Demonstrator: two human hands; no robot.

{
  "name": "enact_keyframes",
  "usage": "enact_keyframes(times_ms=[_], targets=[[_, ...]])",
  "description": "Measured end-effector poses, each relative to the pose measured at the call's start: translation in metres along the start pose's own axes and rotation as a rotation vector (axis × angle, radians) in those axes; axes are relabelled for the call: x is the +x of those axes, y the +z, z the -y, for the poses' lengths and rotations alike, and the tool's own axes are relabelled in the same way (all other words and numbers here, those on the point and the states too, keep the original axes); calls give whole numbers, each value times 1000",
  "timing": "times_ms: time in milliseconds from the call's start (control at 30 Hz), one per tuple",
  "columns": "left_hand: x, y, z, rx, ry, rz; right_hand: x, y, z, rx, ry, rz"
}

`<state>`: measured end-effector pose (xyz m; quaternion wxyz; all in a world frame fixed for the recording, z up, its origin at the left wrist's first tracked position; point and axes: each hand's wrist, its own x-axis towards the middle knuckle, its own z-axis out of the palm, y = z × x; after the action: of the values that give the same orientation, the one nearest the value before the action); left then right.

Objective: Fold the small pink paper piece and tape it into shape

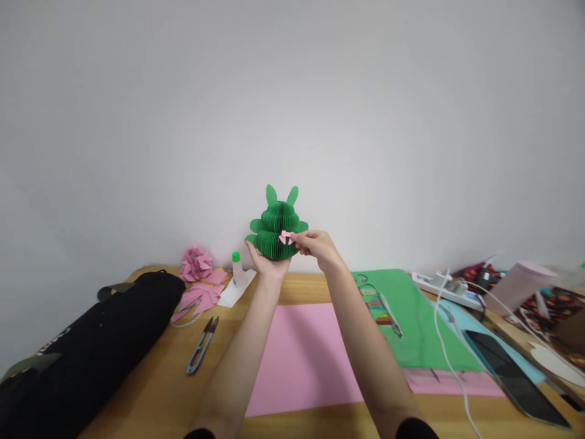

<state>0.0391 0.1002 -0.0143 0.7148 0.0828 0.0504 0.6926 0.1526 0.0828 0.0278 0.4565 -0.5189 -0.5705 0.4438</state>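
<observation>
From where I stand, the near edge of the work is a pink sheet (301,366) flat on the wooden table (150,390), under the person's forearms. A phone (514,375) lies to the right, and a pair of snips (202,346) to the left, set down with the points facing away. A bit farther back are a green sheet (420,323) and a glue bottle (236,271) with its cap on.

Above the far side of the table, the left hand (270,263) cups a green paper figure (276,247) from below, thumb along one side; the other fingers are mostly hidden. The right hand (317,245) pinches a small pink bow (286,235) at the figure's front.

I'd judge the figure largely made up: pleated body, ears and side pieces are in place. The bow looks cut and shaped, but I can't tell whether it is stuck on, so fixing it may be what is left. The figure's long axis stands upright, ears up, pleats facing the person; the bow runs roughly level, tails down.

Behind is the pale wall (292,91).
</observation>
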Motion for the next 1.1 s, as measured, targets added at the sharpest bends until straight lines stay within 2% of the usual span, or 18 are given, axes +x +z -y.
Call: enact_keyframes(times_ms=[633, 1100], targets=[[-7, 4, 2, 13, -9, -8, 0, 5, -2, -12, 13, -57], [-4, 0, 3, 7, 13, -37, 1, 6, -4, -12, 7, -21]])
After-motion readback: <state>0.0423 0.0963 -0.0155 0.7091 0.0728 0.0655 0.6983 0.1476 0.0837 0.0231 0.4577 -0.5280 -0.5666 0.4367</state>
